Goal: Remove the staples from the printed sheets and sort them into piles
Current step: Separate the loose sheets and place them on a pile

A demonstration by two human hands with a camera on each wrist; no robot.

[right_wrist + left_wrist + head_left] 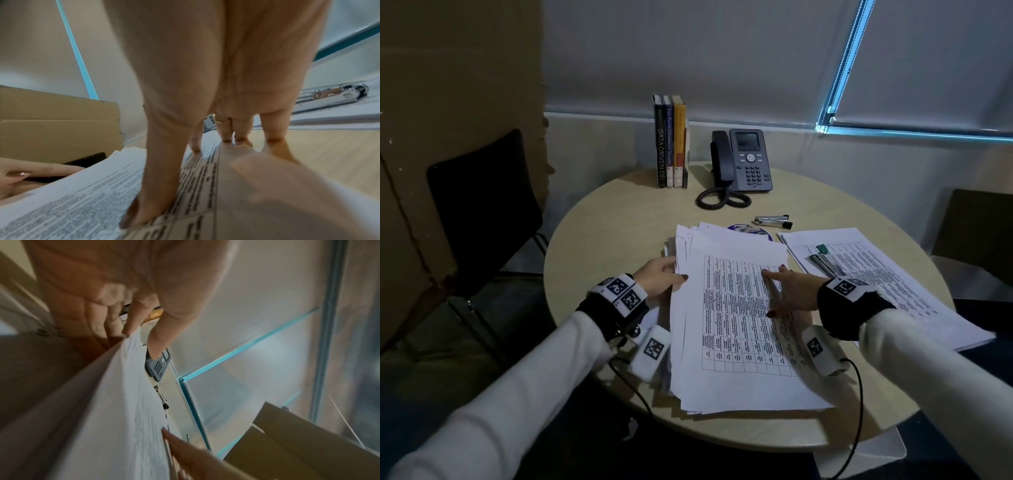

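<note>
White-sleeved forearms reach in over the round beige worktop (599,212); between them lies the thick, ragged stack of white printed sheets (736,329), tables uppermost, at the near middle; a second, flatter pile of printed sheets (887,284) sits just beside it on the right, a green-handled metal staple remover (825,260) resting on it. Judging by this, a stapled set is being picked out; next comes lifting it clear and fetching the remover. Left hand (659,279) pinches the stack's left edge, thumb on top; right hand (789,291) presses flat, fingers spread, grasping nothing.
</note>
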